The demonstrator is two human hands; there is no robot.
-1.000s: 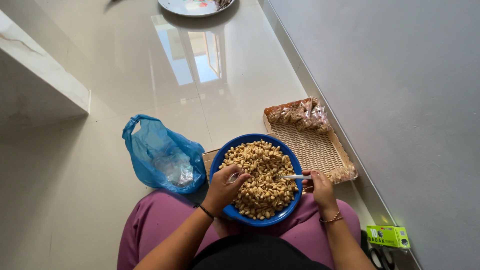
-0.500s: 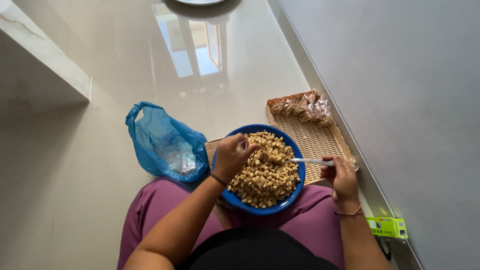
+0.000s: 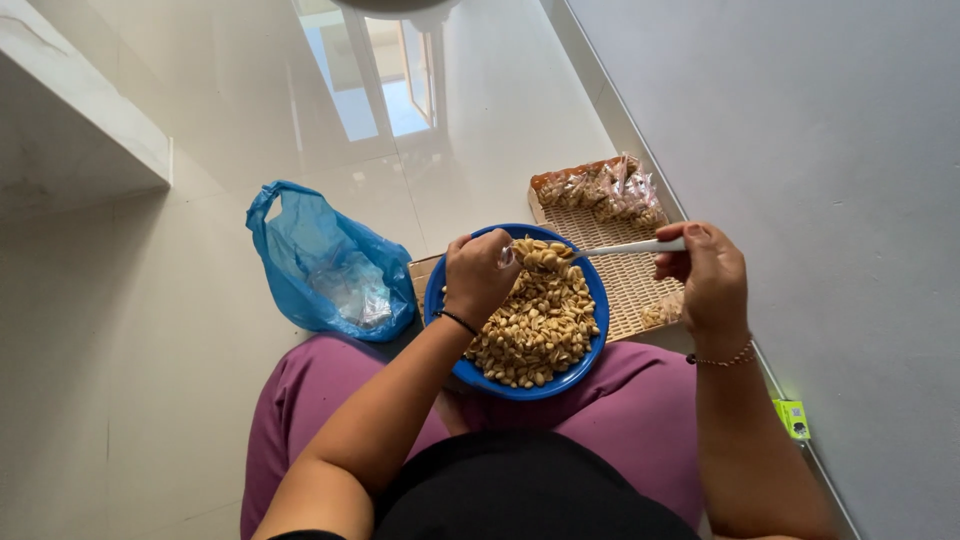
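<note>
A blue bowl full of peanuts rests on my lap. My right hand holds a white-handled spoon level above the bowl, its scoop loaded with peanuts. My left hand hovers over the bowl's far left side, fingers closed around something small and clear at the spoon's tip; I cannot tell what it is. A black band is on my left wrist, a beaded bracelet on my right.
A woven tray lies behind the bowl, holding small clear packets of peanuts. A blue plastic bag sits on the glossy tiled floor to the left. A grey wall runs along the right, with a small green object at its base.
My right hand has lifted the spoon out of the peanuts, loaded, and raised it. My left hand has moved up to meet the spoon's tip.
</note>
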